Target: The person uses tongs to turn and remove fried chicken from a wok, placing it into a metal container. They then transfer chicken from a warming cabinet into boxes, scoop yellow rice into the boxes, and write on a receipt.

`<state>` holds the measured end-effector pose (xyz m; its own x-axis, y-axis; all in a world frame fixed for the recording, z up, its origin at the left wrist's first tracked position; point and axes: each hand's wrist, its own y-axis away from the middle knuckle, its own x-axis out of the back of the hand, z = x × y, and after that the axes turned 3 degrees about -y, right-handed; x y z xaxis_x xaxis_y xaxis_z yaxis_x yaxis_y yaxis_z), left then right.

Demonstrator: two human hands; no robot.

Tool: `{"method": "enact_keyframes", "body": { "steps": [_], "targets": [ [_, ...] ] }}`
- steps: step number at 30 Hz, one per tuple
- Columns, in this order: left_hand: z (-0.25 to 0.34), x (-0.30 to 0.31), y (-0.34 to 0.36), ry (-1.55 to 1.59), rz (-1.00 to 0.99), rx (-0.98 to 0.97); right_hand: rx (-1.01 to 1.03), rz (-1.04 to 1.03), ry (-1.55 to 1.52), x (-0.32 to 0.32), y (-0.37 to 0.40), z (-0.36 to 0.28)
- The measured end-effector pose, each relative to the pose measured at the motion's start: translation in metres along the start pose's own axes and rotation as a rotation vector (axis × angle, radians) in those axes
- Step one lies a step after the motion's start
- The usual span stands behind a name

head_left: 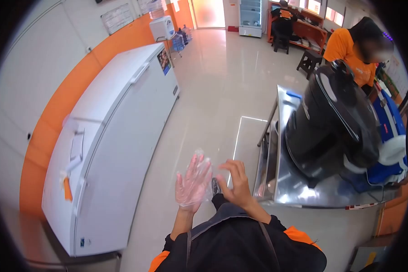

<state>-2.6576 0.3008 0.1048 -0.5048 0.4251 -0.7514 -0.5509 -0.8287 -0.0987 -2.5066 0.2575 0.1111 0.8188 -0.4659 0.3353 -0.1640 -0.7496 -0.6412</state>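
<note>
A clear plastic glove covers my left hand [193, 181], which is raised in front of my body with its fingers spread and nothing held. Just to its right is my bare right hand [235, 183], its fingers apart and slightly bent, near the loose edge of the glove. I see no object in the right hand. Both hands are over the tiled floor, between the white chest freezer [122, 136] and the steel table [294, 192].
A large black cooker [333, 127] and a blue cooler box [390, 113] stand on the steel table. Beyond it is a person in an orange shirt [344, 45]. Another person sits at a far counter. A water dispenser [162, 28] stands behind the freezer.
</note>
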Motion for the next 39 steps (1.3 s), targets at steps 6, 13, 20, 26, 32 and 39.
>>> {"method": "enact_keyframes", "body": {
  "steps": [6, 13, 20, 26, 32, 39],
  "targets": [
    [0.023, 0.047, -0.226, -0.009, -0.112, -0.045, 0.127, -0.168, 0.055, -0.057, -0.131, 0.131],
    [0.011, 0.099, -0.443, 0.292, -0.257, 0.086, 0.111, -0.087, 0.123, -0.058, -0.281, 0.249],
    [-0.077, 0.166, -0.718, 0.185, -0.223, 0.287, -0.191, -0.095, 0.087, -0.058, -0.394, 0.451],
    [-0.23, 0.109, -0.937, 0.514, -0.783, 0.837, -0.381, 0.416, 0.227, 0.022, -0.486, 0.59],
    [-0.39, 0.002, -1.043, 0.56, -0.762, 1.123, -0.536, 0.83, 0.41, 0.142, -0.535, 0.686],
    [-0.508, -0.172, -1.198, 0.98, -0.161, 1.512, -0.609, 0.919, -0.133, 0.32, -0.578, 0.825]
  ]
}}
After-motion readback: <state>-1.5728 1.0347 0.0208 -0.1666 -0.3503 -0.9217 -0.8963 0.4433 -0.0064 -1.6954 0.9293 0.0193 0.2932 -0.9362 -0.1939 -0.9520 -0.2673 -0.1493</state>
